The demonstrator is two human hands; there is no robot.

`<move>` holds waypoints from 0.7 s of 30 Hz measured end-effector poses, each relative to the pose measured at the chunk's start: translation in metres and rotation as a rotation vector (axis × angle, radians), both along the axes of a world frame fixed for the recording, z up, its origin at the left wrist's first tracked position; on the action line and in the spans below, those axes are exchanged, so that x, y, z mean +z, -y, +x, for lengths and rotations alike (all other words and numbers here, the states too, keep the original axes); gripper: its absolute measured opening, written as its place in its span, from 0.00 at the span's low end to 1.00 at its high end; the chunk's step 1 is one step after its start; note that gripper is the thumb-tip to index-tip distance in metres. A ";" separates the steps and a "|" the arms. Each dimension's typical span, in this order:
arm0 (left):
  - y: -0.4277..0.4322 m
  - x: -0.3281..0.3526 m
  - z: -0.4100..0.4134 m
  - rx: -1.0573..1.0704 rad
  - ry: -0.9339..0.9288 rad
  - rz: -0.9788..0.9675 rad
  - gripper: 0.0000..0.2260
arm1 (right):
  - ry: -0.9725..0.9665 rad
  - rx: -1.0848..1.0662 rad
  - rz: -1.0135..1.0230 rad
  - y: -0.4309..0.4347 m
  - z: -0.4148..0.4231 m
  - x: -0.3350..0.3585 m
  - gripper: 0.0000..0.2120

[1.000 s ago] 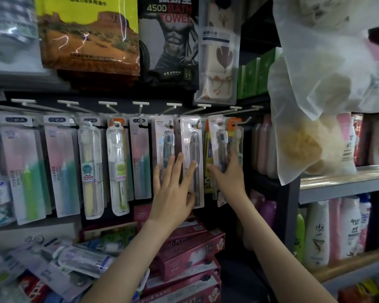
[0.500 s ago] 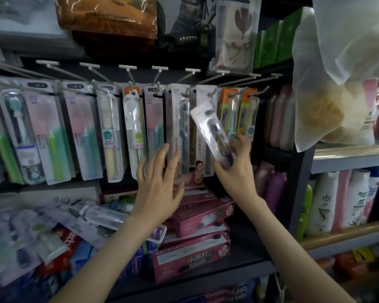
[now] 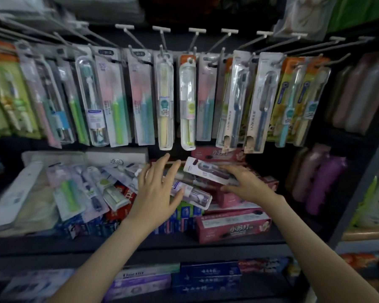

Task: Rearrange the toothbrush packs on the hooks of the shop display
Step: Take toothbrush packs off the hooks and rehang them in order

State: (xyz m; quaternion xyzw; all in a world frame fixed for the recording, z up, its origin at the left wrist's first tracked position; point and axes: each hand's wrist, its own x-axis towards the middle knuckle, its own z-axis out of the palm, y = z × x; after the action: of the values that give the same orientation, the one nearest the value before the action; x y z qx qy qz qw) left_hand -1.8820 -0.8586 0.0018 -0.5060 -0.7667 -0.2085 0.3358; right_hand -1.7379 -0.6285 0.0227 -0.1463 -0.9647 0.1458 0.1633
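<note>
Several toothbrush packs hang in a row on metal hooks (image 3: pixel 193 43) across the display; a yellow one (image 3: pixel 165 106) and a white one (image 3: pixel 187 103) hang at the centre, two dark-brush packs (image 3: pixel 259 101) to the right. My right hand (image 3: pixel 244 185) holds a white pack with a dark toothbrush (image 3: pixel 206 170), lying nearly flat, low over the red boxes on the shelf. My left hand (image 3: pixel 159 190) hovers with fingers spread above another loose pack (image 3: pixel 193 194) lying on the shelf pile.
Below the hooks, the shelf (image 3: pixel 140 244) carries loose toothbrush packs (image 3: pixel 79 189), blue boxes and red toothpaste boxes (image 3: pixel 232 228). Purple bottles (image 3: pixel 319 182) stand at the right behind a dark upright. More boxes fill the lower shelf (image 3: pixel 206 278).
My right hand has brought the taken pack down from hook height to just above the shelf boxes. My left hand dropped too, and the view tilted downward.
</note>
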 end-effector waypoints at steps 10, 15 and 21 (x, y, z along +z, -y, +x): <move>-0.047 -0.007 0.015 -0.026 -0.033 -0.019 0.23 | -0.001 -0.031 0.100 -0.020 -0.010 -0.011 0.21; -0.084 0.004 0.038 -0.119 -0.090 0.093 0.25 | -0.362 -0.033 0.133 -0.014 0.029 0.002 0.11; -0.135 0.042 0.068 -0.233 -0.181 0.217 0.27 | -0.951 -0.385 0.202 -0.027 0.054 0.046 0.13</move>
State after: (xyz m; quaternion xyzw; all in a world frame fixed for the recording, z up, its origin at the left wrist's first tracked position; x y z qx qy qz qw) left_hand -1.8145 -0.7232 0.0436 -0.5686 -0.6426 -0.2814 0.4296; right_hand -1.6841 -0.6011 0.0683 -0.2221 -0.7490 0.0699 0.6203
